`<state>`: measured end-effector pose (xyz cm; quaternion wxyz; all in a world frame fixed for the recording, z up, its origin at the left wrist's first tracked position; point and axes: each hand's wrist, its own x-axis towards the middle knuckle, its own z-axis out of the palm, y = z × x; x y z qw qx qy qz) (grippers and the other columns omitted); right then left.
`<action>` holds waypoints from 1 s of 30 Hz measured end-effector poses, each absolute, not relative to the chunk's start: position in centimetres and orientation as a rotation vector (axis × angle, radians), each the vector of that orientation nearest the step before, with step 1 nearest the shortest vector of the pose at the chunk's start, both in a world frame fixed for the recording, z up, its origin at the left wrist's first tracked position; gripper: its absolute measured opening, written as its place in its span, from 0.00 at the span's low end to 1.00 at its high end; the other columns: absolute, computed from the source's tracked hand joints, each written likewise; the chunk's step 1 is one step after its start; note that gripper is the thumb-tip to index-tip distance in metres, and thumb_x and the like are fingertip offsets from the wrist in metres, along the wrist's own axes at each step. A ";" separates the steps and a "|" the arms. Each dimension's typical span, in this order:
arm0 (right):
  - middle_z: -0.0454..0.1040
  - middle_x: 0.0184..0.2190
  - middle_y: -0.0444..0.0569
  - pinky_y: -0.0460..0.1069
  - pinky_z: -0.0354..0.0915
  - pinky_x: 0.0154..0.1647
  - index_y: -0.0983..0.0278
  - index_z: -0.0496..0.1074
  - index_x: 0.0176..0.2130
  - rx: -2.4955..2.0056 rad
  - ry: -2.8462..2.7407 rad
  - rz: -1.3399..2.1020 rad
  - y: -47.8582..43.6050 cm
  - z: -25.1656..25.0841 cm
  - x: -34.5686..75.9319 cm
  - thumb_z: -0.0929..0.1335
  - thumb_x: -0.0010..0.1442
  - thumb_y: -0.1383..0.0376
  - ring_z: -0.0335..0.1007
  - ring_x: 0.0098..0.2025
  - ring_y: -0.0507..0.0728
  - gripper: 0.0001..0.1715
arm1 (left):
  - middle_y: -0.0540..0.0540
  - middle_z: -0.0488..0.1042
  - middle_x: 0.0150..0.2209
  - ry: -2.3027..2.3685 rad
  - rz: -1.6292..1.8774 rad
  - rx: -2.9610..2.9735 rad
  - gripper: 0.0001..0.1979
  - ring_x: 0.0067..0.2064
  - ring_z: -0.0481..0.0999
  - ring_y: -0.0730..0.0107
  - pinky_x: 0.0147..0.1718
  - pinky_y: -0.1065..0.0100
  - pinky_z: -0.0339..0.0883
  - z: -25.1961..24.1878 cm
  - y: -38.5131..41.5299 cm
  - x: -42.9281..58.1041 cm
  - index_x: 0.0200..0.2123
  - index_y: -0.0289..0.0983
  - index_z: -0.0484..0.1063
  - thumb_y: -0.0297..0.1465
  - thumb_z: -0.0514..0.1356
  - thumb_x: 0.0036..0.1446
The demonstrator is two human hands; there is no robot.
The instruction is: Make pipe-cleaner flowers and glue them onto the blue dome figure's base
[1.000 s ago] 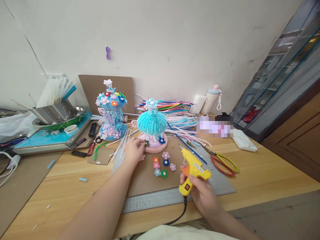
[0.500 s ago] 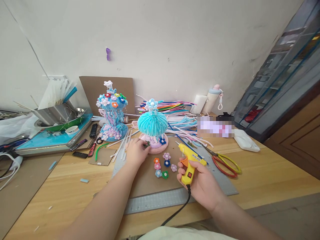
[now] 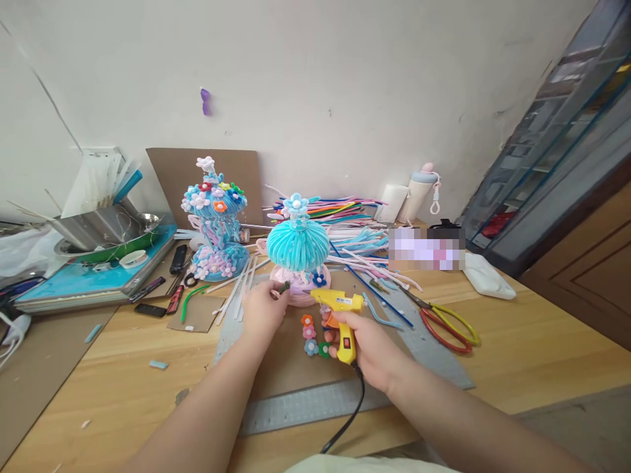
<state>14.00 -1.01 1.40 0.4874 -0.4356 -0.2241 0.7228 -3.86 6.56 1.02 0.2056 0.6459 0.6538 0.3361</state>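
My left hand point(image 3: 263, 307) pinches a small dark green flower point(image 3: 284, 287) just beside the pink base of a turquoise pipe-cleaner mushroom point(image 3: 298, 245). In my right hand point(image 3: 367, 345) is a yellow hot glue gun point(image 3: 340, 309), gripped by the handle. Its nozzle points left toward the flower and the mushroom base. Several small felt-like flowers point(image 3: 309, 334) lie on the brown board point(image 3: 296, 358) between my hands, partly hidden by the gun.
A second, flower-covered blue mushroom point(image 3: 215, 226) stands at back left. A heap of coloured pipe cleaners point(image 3: 345, 226) lies behind. Red and yellow scissors point(image 3: 446, 322) rest at right. A steel ruler point(image 3: 305, 404) lies at the front; trays and tools point(image 3: 93, 263) crowd the left.
My right hand has swung the glue gun left and forward, turning its nozzle toward the flower. My left hand has stayed by the mushroom base with the flower.
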 end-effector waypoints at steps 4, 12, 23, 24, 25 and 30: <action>0.71 0.28 0.47 0.44 0.58 0.22 0.66 0.70 0.35 -1.047 -0.716 1.696 -2.6 1.4 13.7 0.69 0.53 0.61 0.64 0.26 0.50 0.11 | 0.48 0.73 0.24 1.567 0.860 1.588 0.17 0.25 0.70 0.70 0.25 0.71 0.59 1.0 4.7 -4.9 0.33 0.36 0.77 0.43 0.57 0.50; 0.69 0.22 0.46 0.45 0.53 0.21 0.66 0.72 0.34 -1.300 -1.084 1.466 -4.4 0.2 14.6 0.64 0.54 0.44 0.62 0.24 0.51 0.27 | 0.52 0.67 0.24 1.200 0.959 0.953 0.16 0.24 0.62 0.79 0.20 0.77 0.49 1.0 2.8 -5.0 0.31 0.35 0.73 0.37 0.68 0.38; 0.72 0.27 0.50 0.46 0.60 0.27 0.65 0.72 0.29 -1.313 -0.953 1.474 -4.4 -1.0 14.6 0.67 0.51 0.44 0.67 0.31 0.55 0.27 | 0.53 0.68 0.23 1.203 0.964 0.979 0.14 0.21 0.58 0.82 0.20 0.75 0.48 1.5 2.2 -4.5 0.30 0.35 0.74 0.37 0.67 0.40; 0.72 0.26 0.50 0.46 0.59 0.27 0.65 0.71 0.29 -1.315 -0.946 1.482 -4.4 -1.1 14.7 0.67 0.51 0.44 0.67 0.32 0.56 0.27 | 0.54 0.67 0.23 1.202 0.969 0.972 0.14 0.21 0.57 0.82 0.20 0.75 0.47 1.6 2.2 -4.5 0.30 0.35 0.74 0.37 0.67 0.39; 0.72 0.26 0.50 0.46 0.59 0.26 0.65 0.71 0.29 -1.318 -0.947 1.489 -4.5 -1.2 14.7 0.66 0.51 0.44 0.67 0.32 0.56 0.26 | 0.54 0.67 0.23 1.197 0.972 0.967 0.14 0.20 0.56 0.82 0.20 0.75 0.46 1.6 2.2 -4.5 0.29 0.36 0.74 0.38 0.67 0.39; 0.70 0.28 0.48 0.45 0.56 0.24 0.64 0.70 0.30 -1.366 -1.010 1.473 -4.5 -1.7 14.9 0.65 0.54 0.44 0.62 0.28 0.52 0.26 | 0.54 0.65 0.23 1.184 0.953 0.963 0.14 0.21 0.56 0.81 0.20 0.75 0.45 1.5 2.3 -4.6 0.30 0.35 0.74 0.38 0.66 0.40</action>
